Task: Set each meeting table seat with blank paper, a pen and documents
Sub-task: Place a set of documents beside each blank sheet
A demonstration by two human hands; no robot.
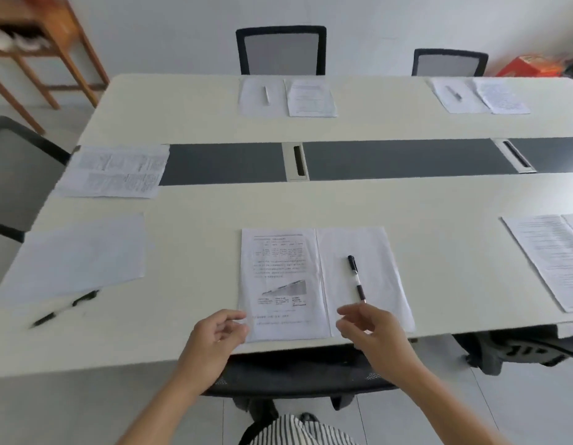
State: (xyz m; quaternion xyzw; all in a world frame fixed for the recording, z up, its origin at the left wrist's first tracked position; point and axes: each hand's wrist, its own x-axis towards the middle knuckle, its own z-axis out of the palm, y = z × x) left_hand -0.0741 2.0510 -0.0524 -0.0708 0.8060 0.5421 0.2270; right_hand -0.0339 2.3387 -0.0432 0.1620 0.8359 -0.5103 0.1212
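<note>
On the white meeting table, right in front of me, a printed document lies beside a blank sheet. A black pen rests on the blank sheet. My left hand hovers at the document's lower left corner, fingers apart, holding nothing. My right hand hovers just below the pen's tip, fingers loosely apart and empty. At the left end lie another blank sheet, a printed document and a black pen straight on the table.
Across the table, two seats each have paper, a pen and a document, with chairs behind. More documents lie at the right edge. A dark strip with cable slots runs down the middle. A chair is tucked below me.
</note>
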